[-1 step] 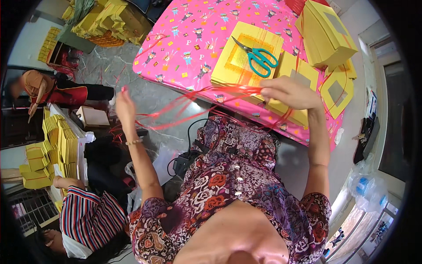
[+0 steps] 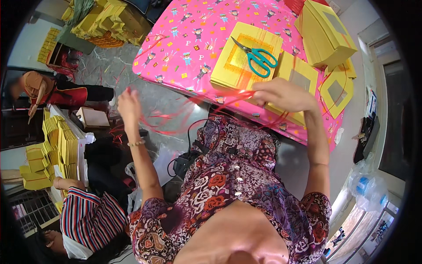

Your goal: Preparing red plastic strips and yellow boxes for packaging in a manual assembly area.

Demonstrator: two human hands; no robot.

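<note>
Several thin red plastic strings (image 2: 220,97) hang in a loose bundle across the front of my body. My right hand (image 2: 283,94) pinches the bundle just over the near edge of the pink table. Some ends dangle below that hand. At the left, my raised left hand (image 2: 129,105) is beside the far ends of the strings, above the floor; motion smears its fingers, and whether they grip a string is unclear. Beyond my right hand, teal-handled scissors (image 2: 257,57) lie partly open on a stack of yellow card pieces (image 2: 222,66) with a gold square on top.
A pink patterned cover lies over the table (image 2: 176,57). More yellow stacks (image 2: 325,35) stand at its right. On the left, a co-worker in a striped shirt (image 2: 90,220) sits beside yellow bundles (image 2: 66,149); another person (image 2: 66,92) is farther off. A black cable (image 2: 190,132) hangs near me.
My left hand has moved slightly right, toward my right hand, which has shifted a little left. The strings between them are slacker and more blurred.
</note>
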